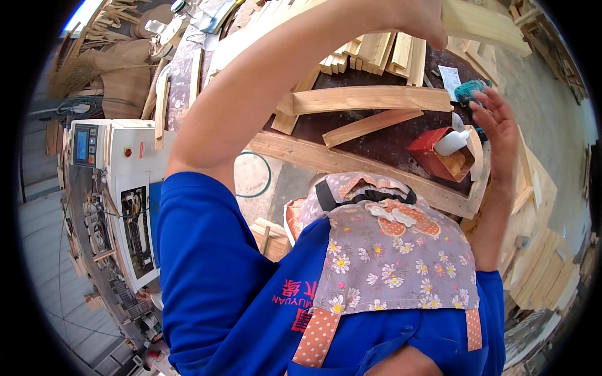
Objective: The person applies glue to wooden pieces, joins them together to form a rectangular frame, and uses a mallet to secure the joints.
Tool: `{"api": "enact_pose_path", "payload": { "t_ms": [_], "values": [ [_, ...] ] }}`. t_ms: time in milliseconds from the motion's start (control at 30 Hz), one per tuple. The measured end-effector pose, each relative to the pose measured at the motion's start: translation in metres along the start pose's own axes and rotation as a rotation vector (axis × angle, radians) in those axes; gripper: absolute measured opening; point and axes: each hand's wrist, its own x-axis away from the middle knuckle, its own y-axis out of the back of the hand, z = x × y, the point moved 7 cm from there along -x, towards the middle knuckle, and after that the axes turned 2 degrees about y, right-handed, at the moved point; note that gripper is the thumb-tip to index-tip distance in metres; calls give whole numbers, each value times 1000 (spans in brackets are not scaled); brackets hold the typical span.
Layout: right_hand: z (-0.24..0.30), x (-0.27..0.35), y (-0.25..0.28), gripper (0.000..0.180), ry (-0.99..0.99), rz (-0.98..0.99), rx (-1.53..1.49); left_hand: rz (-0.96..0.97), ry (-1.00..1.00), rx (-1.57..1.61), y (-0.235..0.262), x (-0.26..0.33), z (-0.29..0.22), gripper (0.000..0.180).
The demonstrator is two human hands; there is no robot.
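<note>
My left arm reaches across to the top edge, where my left hand (pixel 421 24) is closed at the end of a pale wooden board (pixel 481 26); the picture's edge cuts off part of the hand. At the right side of the bench my right hand (pixel 500 128) is raised with its fingers apart and nothing in them. Beside it stands a red box (pixel 431 152) with a white bottle (pixel 451 143) in it. A bundle of teal cord (pixel 471 91) lies just beyond the fingers. A longer wooden piece (pixel 370 99) and a shorter strip (pixel 370 128) lie between my arms.
Several pale wooden strips (pixel 376 51) are piled at the back of the dark bench (pixel 313 139). A paper slip (pixel 449 81) lies near the cord. To the left stands a white machine (pixel 135 188) with a control panel (pixel 85 145). Stacked boards (pixel 545 269) are at the right.
</note>
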Motion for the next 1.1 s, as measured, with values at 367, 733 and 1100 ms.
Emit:
{"api": "enact_pose_path", "payload": {
  "t_ms": [367, 733, 1100],
  "values": [
    [-21, 16, -90, 51, -154, 395, 105, -116, -57, -186, -39, 21, 36, 59],
    [-122, -8, -300, 79, 378, 741, 882, -221, 152, -427, 10, 151, 108, 72],
    [-164, -27, -377, 30, 513, 514, 1074, -314, 220, -286, -3, 159, 119, 56]
  ]
}}
